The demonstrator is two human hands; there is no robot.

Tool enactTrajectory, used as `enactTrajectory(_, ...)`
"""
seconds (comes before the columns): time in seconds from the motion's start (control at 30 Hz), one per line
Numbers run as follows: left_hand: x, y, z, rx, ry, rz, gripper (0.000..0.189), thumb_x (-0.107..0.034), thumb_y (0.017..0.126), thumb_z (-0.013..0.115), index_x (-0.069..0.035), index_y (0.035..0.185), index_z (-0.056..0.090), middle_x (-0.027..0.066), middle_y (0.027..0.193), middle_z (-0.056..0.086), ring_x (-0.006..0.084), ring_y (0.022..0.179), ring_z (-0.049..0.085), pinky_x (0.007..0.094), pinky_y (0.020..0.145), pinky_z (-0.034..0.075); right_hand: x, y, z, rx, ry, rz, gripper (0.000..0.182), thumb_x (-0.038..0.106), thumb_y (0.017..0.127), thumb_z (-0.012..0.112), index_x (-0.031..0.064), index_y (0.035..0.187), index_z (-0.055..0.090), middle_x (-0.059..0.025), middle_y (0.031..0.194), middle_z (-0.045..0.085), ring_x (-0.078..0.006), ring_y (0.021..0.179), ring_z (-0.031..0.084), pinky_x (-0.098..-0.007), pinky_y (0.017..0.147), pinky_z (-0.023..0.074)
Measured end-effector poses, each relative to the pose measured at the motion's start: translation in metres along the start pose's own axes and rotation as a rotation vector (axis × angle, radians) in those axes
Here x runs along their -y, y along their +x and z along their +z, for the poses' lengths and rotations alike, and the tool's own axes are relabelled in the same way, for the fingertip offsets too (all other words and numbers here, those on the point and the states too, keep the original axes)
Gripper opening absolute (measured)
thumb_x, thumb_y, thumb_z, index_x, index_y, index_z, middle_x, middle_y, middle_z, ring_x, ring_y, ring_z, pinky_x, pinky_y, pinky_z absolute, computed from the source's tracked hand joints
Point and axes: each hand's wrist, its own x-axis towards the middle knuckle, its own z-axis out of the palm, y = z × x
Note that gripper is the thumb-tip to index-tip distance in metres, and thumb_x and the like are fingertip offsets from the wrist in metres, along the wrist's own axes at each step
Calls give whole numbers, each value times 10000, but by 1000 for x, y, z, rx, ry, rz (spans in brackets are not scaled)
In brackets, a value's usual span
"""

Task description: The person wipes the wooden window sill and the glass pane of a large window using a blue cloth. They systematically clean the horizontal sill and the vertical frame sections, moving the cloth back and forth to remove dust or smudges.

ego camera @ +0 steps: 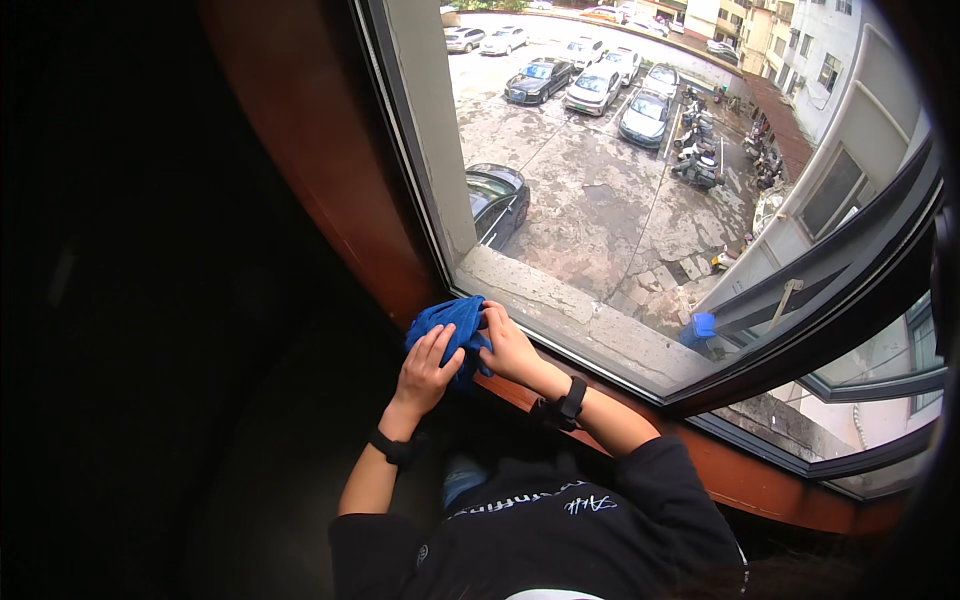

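Observation:
A bunched blue cloth (448, 321) is between my two hands at the lower left corner of the window. My left hand (426, 369) lies over the cloth's near side with its fingers spread on it. On the other side, my right hand (511, 346) pinches the cloth's edge close to the bottom window frame (585, 357). Part of the cloth hangs down below my fingers. The reddish-brown window sill (510, 394) runs beneath my right forearm. Each wrist wears a black strap.
A wide glass pane looks onto a yard with parked cars (592, 88) and motor scooters (699, 166). Outside is a concrete ledge (555, 296). To the right, a dark-framed window sash (825, 300) stands at an angle. A reddish-brown side frame (330, 187) borders the dark left area.

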Motion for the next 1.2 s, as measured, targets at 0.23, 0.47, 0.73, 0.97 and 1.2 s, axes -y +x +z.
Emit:
enactTrajectory(0.23, -9, 23, -15, -23, -111, 360, 216, -81, 766, 550, -99, 970, 615, 158, 1249, 520, 302, 1163, 501, 385, 951, 440, 44, -21, -51, 24, -232, 83, 881, -27, 643, 599, 177, 1425, 249, -203, 1267, 414, -426, 946, 575, -453, 762, 503)
enactTrajectory(0.47, 22, -3, -29, 90, -280, 426, 623, 14, 710, 556, -214, 1285, 488, 158, 1375, 363, 319, 1243, 410, 427, 1004, 388, 67, -35, -40, -227, -313, 224, 414, -15, 716, 495, 80, 1112, 569, -191, 999, 583, -404, 883, 588, -446, 769, 496)
enactTrajectory(0.73, 56, -17, -45, 116, -470, 354, 779, -84, 693, 671, -133, 1396, 339, 237, 1416, 280, 356, 1268, 364, 459, 1017, 329, 140, -47, -24, -562, -293, 193, 377, -46, 751, 462, 26, 1102, 580, -198, 1034, 616, -341, 963, 604, -362, 851, 472)
enactTrajectory(0.97, 27, 21, -42, -225, -580, 406, 730, -124, 676, 683, -150, 1351, 405, 222, 1415, 308, 371, 1256, 375, 511, 1006, 323, 182, -70, -33, -606, -158, 440, 325, 13, 812, 457, 23, 1132, 513, -208, 846, 641, -306, 786, 661, -333, 708, 495)
enactTrajectory(1.2, 6, 47, -43, -214, -406, 430, 323, -109, 649, 631, -99, 972, 624, 131, 1266, 513, 275, 1203, 457, 477, 1024, 275, 157, -118, -20, -499, -158, 543, 601, 238, 856, 559, 78, 1358, 271, -311, 1056, 563, -444, 991, 566, -449, 840, 461)
